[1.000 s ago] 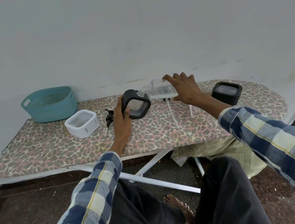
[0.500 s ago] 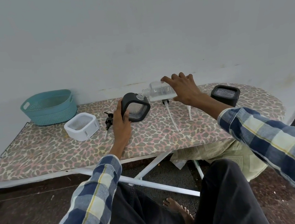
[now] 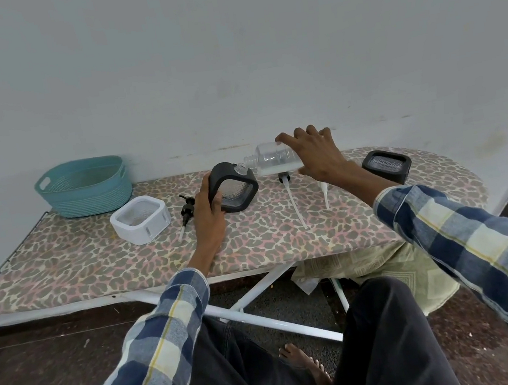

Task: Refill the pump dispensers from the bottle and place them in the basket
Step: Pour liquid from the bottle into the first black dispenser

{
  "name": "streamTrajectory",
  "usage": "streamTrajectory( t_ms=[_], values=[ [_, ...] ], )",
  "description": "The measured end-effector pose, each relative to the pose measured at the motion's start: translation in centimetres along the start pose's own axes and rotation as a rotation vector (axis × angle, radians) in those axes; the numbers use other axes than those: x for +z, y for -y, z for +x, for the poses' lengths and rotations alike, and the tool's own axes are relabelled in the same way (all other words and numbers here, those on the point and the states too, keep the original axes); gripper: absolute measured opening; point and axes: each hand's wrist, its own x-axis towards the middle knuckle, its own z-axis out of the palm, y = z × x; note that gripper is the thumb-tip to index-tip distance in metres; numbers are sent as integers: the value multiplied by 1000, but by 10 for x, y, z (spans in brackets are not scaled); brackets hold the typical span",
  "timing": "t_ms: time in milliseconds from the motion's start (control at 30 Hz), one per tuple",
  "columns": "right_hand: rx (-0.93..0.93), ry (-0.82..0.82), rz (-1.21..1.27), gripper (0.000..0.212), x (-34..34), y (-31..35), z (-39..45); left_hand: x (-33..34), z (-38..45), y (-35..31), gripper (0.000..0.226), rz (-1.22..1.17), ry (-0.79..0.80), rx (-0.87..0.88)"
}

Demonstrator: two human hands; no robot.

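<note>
My left hand [image 3: 208,210] grips a black square dispenser [image 3: 235,187], tilted with its open neck up and to the right. My right hand [image 3: 314,153] holds a clear bottle [image 3: 274,158] on its side, with its mouth at the dispenser's neck and a little whitish liquid inside. A white dispenser [image 3: 140,219] stands to the left and a second black dispenser [image 3: 386,166] to the right. A teal basket [image 3: 84,187] sits at the far left. Three pump heads lie loose: a black pump [image 3: 186,213] and two white pumps [image 3: 293,200] [image 3: 324,190].
Everything sits on a leopard-print ironing board [image 3: 125,262] against a white wall. Its white legs [image 3: 264,318] cross below, above my knees and bare foot. A folded cloth [image 3: 387,268] lies on the dark floor under the board's right end.
The view has shifted slightly. The bottle has tipped closer to the dispenser's neck, and both hands keep their hold.
</note>
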Motion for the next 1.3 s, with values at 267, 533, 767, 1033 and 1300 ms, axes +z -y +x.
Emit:
streamTrajectory(
  t_ms=[267,533,767,1033,1300],
  values=[
    [-1,-13,-11,88,1,-1,1,0,-2,-1,55,-13,-2,-11],
    [-3,-7,-18,88,0,-2,2,1,0,3,55,-14,1,-8],
    [-6,-7,-23,86,-2,-1,2,1,0,0,55,-4,-10,-26],
    [-7,-11,-32,87,-3,-1,2,2,1,2,55,5,-13,-17],
    [-7,-19,-35,86,-3,-1,2,2,2,6,55,10,-7,-16]
  ],
)
